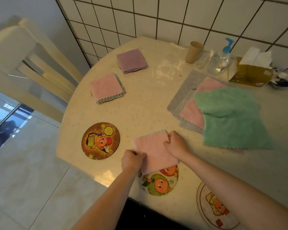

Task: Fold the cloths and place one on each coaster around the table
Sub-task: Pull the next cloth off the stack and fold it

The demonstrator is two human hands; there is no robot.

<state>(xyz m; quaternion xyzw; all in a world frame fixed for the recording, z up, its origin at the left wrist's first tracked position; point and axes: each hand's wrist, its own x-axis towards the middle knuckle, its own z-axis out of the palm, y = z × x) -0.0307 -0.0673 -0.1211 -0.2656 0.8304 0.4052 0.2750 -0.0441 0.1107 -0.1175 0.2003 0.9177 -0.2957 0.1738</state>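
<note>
The left hand [131, 161] is pinching the near-left corner of the folded pink cloth [154, 151], its grip closed on the fabric; the right hand [175, 144] is gripping the far-right edge. The cloth is overlapping the green-figure coaster [160, 184] on the table [140, 110]. Best keeping edges aligned while centring it. The coaster's far part is being hidden; fingertips are tucked from sight.

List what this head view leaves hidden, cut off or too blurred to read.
- Coasters under the folded purple cloth and the far folded pink cloth: only dark slivers show.
- Near coaster: its top lies under the pink cloth that both hands hold.
- Pale coaster: cut by the bottom edge.
- Stack under the green cloth: count hidden.
- Clutter beside the tissue box: blurred.
</note>
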